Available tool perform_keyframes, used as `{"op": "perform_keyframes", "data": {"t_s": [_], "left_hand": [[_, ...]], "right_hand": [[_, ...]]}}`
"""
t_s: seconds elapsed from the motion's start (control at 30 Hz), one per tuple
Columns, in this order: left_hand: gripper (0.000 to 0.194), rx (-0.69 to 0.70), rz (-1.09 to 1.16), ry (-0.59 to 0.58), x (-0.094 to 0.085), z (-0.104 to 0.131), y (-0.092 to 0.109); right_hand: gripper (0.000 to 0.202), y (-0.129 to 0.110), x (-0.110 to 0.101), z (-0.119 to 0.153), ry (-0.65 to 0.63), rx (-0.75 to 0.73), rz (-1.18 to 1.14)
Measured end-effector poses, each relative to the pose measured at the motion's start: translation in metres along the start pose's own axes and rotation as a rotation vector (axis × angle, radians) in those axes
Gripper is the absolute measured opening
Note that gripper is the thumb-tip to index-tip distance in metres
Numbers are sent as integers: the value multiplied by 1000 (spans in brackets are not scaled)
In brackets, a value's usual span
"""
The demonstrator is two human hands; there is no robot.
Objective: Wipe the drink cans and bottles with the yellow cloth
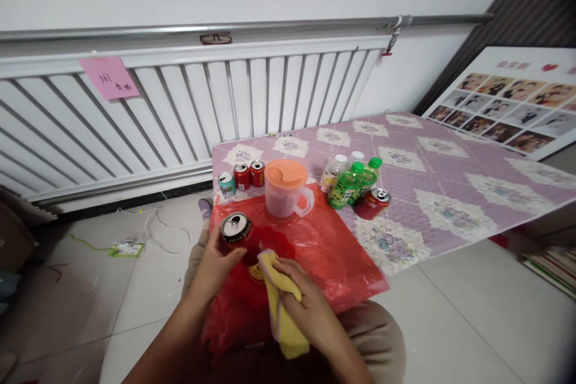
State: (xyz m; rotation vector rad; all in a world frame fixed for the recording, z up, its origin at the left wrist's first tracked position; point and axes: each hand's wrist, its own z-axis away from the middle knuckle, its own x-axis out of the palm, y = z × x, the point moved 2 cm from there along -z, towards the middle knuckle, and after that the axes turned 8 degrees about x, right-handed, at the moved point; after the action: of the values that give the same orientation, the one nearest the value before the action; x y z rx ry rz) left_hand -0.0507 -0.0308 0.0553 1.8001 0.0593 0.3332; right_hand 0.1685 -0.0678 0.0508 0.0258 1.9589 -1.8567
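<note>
My left hand [224, 259] is wrapped round a dark red drink can [237, 229] with a black rim, its opened top facing up. In my right hand [306, 300] a yellow cloth [276, 294] with a purple edge is bunched and hangs down. Under both hands lies a red plastic bag [324, 246], spread over the table's near corner and hanging off it. Just beyond stands a clear pitcher [281, 201] with an orange lid [287, 173], its handle to the right.
Three cans stand left of the pitcher, among them a teal can [227, 185]. To its right are several bottles, including a green bottle [342, 186], and a red can [374, 203]. A flowered tablecloth [443, 177] covers the table; a white radiator [252, 90] runs behind.
</note>
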Motion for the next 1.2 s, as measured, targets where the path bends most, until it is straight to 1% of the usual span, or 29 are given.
{"op": "perform_keyframes", "data": {"t_s": [0.03, 0.1, 0.2, 0.27, 0.3, 0.37, 0.43, 0.5, 0.63, 0.7, 0.73, 0.8, 0.87, 0.93, 1.03, 1.1, 1.2], "left_hand": [[73, 3, 17, -1, -1, 0, 0], [72, -7, 36, -13, -2, 0, -2], [73, -32, 27, -31, -2, 2, -8], [73, -51, -6, -45, 1, 3, -11], [73, -59, -29, -53, 3, 4, -12], [72, -74, -74, -71, 8, 5, -10], [72, -82, -88, -94, 14, 6, -7], [74, -76, -74, -116, 20, 7, -4], [74, -83, -53, -141, 26, 10, -7], [70, -92, -66, -161, 27, 12, -9], [69, -86, -76, -178, 28, 12, -9], [67, -62, -93, -221, 31, 14, -9], [65, -39, -96, -266, 35, 16, -8], [64, -27, -92, -310, 41, 19, -7], [67, -2, -60, -400, 48, 25, -9], [70, 3, -26, -472, 51, 29, -12], [73, -4, -5, -555, 52, 32, -16]], "right_hand": [[56, 5, -7, 2, -2, 19, 27], [54, 16, -24, 7, 33, 63, 78], [52, 33, -54, 10, 162, 117, 172], [51, 45, -71, 9, 262, 91, 281], [51, 50, -78, 7, 293, 59, 343], [51, 60, -84, 2, 307, -9, 472], [50, 69, -82, -4, 286, -47, 590], [49, 77, -76, -8, 243, -44, 691], [51, 84, -61, -9, 120, 89, 848], [51, 81, -60, -8, 132, 130, 842], [50, 77, -61, -8, 158, 119, 803], [50, 66, -63, -9, 200, 48, 670], [53, 51, -61, -10, 210, -18, 513], [60, 36, -54, -10, 187, -22, 379], [75, 20, -38, -8, 88, 28, 226], [84, 15, -29, -7, 21, 41, 135], [86, 14, -24, -4, -18, 64, 29]]}}
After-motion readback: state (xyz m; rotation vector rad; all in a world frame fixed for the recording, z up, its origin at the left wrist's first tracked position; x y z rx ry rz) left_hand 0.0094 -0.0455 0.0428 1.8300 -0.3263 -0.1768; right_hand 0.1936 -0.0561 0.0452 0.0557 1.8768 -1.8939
